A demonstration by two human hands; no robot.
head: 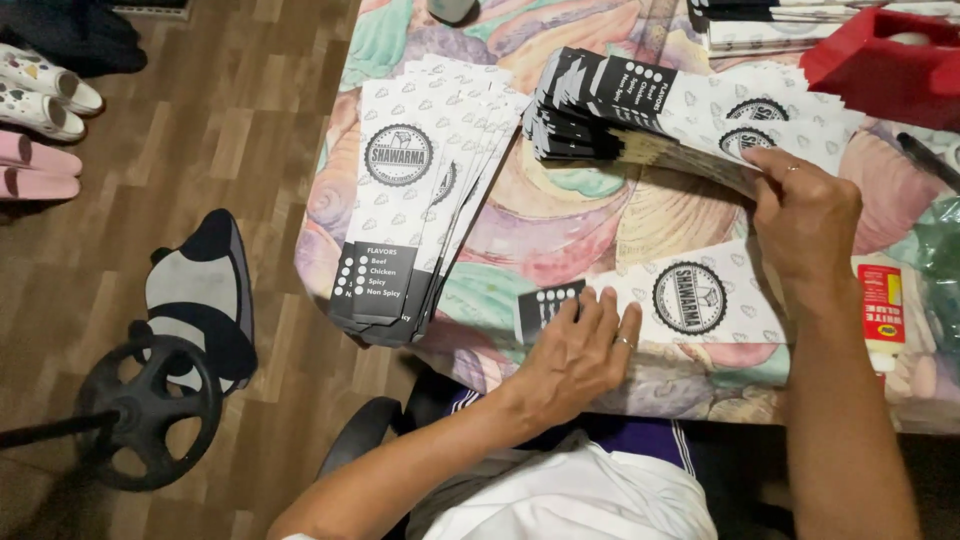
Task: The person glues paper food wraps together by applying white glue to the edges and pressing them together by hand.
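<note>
A single flat paper sleeve (690, 300), white with a round black emblem and a black end, lies near the table's front edge. My left hand (580, 350) presses flat on its black end, fingers spread. My right hand (805, 215) reaches across to a fanned stack of the same sleeves (660, 110) at the back and grips the near edge of one. A second stack of sleeves (420, 190) lies spread at the table's left side, black ends toward me.
A table with a pastel swirl-pattern cloth (560, 225). A red box (885, 60) at the back right, a glue bottle (882, 315) at the right edge, a black pen (925, 160). On the wood floor: slippers (40, 110), a panda-shaped cushion (200, 290), a black wheel base (150, 410).
</note>
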